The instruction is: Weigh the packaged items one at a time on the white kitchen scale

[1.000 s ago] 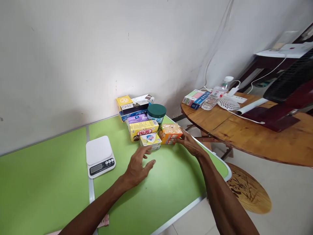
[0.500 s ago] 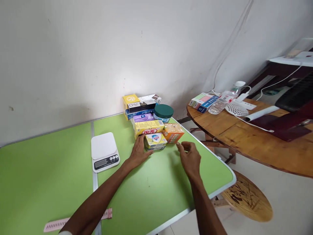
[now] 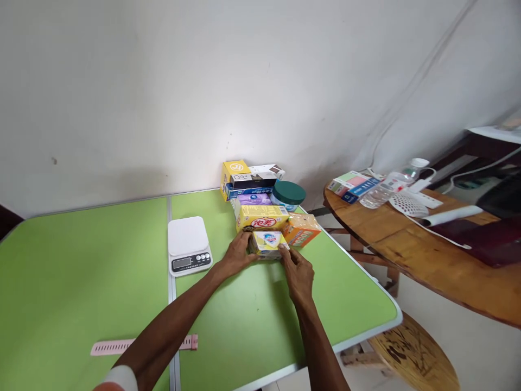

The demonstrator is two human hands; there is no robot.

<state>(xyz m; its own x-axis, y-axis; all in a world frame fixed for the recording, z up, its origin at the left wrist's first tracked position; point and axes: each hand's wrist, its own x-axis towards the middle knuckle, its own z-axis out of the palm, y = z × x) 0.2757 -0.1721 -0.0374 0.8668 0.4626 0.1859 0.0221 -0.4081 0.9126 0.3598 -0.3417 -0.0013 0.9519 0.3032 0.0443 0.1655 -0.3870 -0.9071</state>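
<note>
A small yellow and white soap box (image 3: pixel 267 240) lies on the green folding table (image 3: pixel 101 255). My left hand (image 3: pixel 237 255) grips its left end with curled fingers. My right hand (image 3: pixel 298 272) holds its right end with thumb and fingers closed on it. An orange box (image 3: pixel 302 230) sits just to the right of the soap box. Behind it is a yellow box with red lettering (image 3: pixel 260 216), then a purple pack (image 3: pixel 254 199), a teal-lidded jar (image 3: pixel 288 194) and stacked boxes (image 3: pixel 244 176) against the wall.
A white kitchen scale (image 3: pixel 188 252) stands left of my hands. A pink strap (image 3: pixel 122 346) lies near the table's front edge. To the right, a round wooden table (image 3: pixel 427 244) carries a bottle (image 3: pixel 386 187), boxes, a power strip and cables. A wooden stool (image 3: pixel 415 358) sits below.
My right hand left the orange box and came to the soap box's right end. My left hand closed on its left end. The camera view shifted, so everything sits further right in the picture.
</note>
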